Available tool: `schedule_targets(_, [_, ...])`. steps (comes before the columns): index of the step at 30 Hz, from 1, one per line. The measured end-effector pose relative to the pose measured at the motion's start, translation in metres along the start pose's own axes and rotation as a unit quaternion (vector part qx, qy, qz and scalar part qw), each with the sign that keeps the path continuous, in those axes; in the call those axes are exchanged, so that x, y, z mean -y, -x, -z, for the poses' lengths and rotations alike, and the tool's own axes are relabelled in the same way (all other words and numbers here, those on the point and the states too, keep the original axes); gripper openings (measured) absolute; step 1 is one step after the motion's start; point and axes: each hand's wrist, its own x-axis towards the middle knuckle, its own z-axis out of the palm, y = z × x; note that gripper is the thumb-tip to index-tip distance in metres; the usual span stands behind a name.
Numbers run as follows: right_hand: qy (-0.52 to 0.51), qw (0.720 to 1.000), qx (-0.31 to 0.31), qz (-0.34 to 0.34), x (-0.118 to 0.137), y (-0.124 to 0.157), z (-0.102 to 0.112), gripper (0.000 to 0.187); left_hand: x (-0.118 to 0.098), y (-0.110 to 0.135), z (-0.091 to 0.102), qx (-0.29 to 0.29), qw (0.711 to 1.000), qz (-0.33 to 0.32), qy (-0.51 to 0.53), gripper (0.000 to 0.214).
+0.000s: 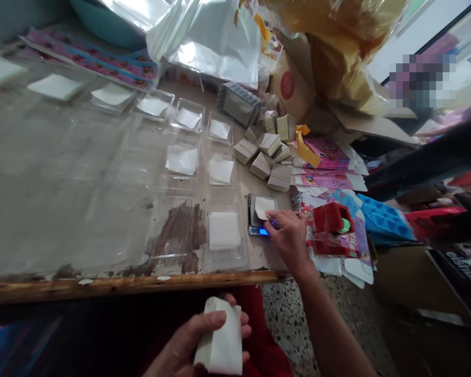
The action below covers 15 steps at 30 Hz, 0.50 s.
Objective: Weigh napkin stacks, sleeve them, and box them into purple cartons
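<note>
My left hand (204,335) is wrapped round a thick stack of white paper slips (223,335), thumb on top, below the table's front edge. My right hand (288,233) reaches over a small digital scale (252,222) with a lit blue display. Its fingers pinch the near edge of a few white slips (264,206) lying on the scale's plate. Left of the scale, a clear plastic tray (225,259) holds a pile of white slips (223,230). Behind the scale lies a heap of banded paper bundles (261,165).
Rows of clear trays (133,175) cover the table, several with white slips. A tape dispenser (332,222) sits on pink printed cartons (329,180) at the right. Silvery plastic film (215,47) and a cardboard box (294,78) stand behind. The table's wooden edge (121,285) runs along the front.
</note>
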Motion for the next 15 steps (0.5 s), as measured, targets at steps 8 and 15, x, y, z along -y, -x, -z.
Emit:
schedule_targets(8, [-0.149,0.988,-0.018,-0.045,-0.017,-0.009,0.005,0.031,0.004,-0.001,0.004,0.009,1.0,0.021,-0.006,0.043])
schedule_targets(15, [-0.162,0.974,-0.122,-0.104,0.031,0.048,0.064,0.01,0.019,-0.015,0.007,-0.044,0.998,-0.001,0.04,0.047])
